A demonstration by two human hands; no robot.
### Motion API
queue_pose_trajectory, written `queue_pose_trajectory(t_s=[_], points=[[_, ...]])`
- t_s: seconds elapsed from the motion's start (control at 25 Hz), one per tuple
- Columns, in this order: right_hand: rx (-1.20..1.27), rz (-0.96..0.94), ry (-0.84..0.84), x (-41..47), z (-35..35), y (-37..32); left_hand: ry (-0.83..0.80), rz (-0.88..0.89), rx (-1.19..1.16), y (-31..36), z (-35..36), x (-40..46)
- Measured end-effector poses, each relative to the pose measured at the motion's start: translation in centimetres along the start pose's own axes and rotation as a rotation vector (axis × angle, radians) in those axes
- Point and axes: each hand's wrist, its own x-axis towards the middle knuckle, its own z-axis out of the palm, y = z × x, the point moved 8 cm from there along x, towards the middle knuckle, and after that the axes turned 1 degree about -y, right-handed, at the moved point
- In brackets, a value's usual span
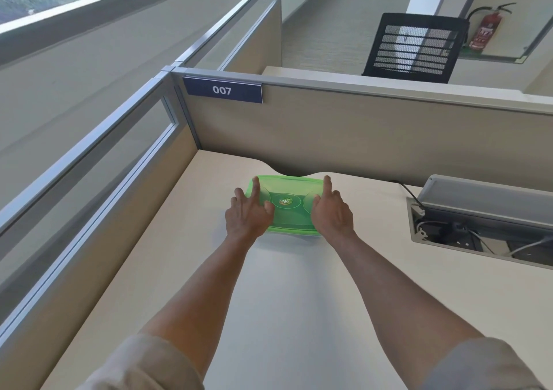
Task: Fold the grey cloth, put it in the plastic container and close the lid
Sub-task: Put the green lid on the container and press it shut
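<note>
- A green, see-through plastic container sits on the pale table, toward its far edge, just in front of a curved notch in the tabletop.
- Its green lid lies on top of it and carries a round logo in the middle with ring marks on either side.
- The left hand rests on the left end of the lid with its fingers spread; the index finger points forward along the lid's left edge, the other fingers hang over the side, and the thumb lies on the lid surface. It is open and flat, pressing rather than gripping.
- The right hand mirrors it on the right end: index finger stretched forward, thumb on the lid, palm down, fingers loosely spread and closed around nothing.
- Both forearms reach straight out from the lower edge of the view, with rolled beige sleeves near the elbows.
- The grey cloth cannot be made out; the tinted lid and the hands cover the inside of the container.
- Beige partition panels wall in the table at the back and left; a dark blue sign reading 007 hangs at the corner.
- An open cable tray with wires is set into the table to the right, well apart from the container.
- Beyond the partition stand a black mesh chair and a red fire extinguisher.
</note>
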Motion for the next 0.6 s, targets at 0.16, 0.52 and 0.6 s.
queue_pose_trajectory(t_s=[0.16, 0.52, 0.6], points=[[-0.031, 0.003, -0.043, 0.45, 0.52, 0.48, -0.022, 0.017, 0.026, 0.14, 0.12, 0.5], [-0.05, -0.004, -0.071, 0.6, 0.78, 0.34, -0.022, 0.05, 0.104, 0.46, -0.21, 0.87], [-0.048, 0.001, -0.073, 0.63, 0.89, 0.35, -0.016, 0.047, 0.1, 0.41, -0.22, 0.78]])
